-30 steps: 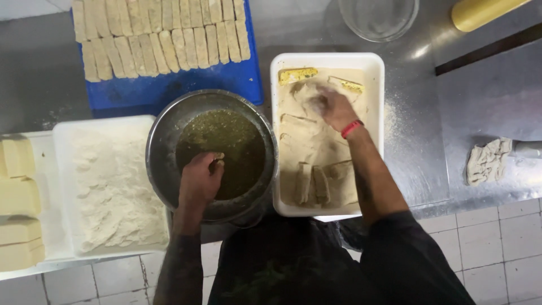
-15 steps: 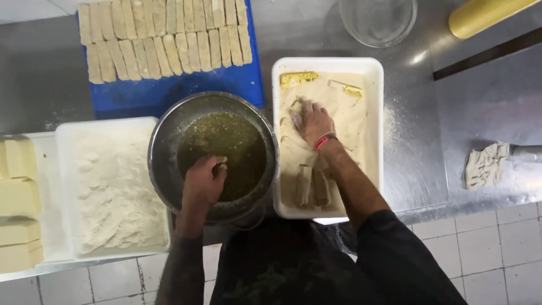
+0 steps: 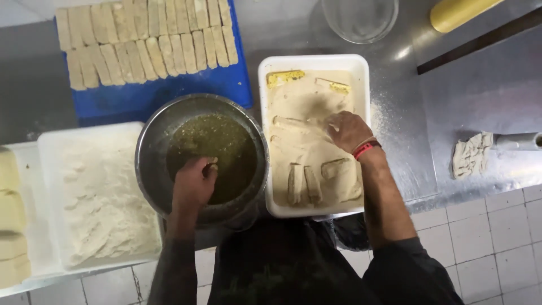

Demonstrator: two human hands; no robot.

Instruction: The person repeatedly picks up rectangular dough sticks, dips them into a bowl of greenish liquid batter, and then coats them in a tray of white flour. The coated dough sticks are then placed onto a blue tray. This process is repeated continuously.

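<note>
Our left hand [image 3: 192,183] dips curled fingers into the metal bowl [image 3: 148,141] of green batter; our right hand [image 3: 347,131], fingers together, presses a strip in the flour tray [image 3: 361,68]. Wet fingers risk clumping the flour.

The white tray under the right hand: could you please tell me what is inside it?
The white tray holds beige crumbs with several coated sticks lying in them. The right hand covers part of the crumbs; anything beneath it is hidden.

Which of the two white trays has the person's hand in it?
The white tray to the right of the metal bowl: the right hand rests in its beige crumbs. The other white tray, left of the bowl, holds only white flour.
</note>
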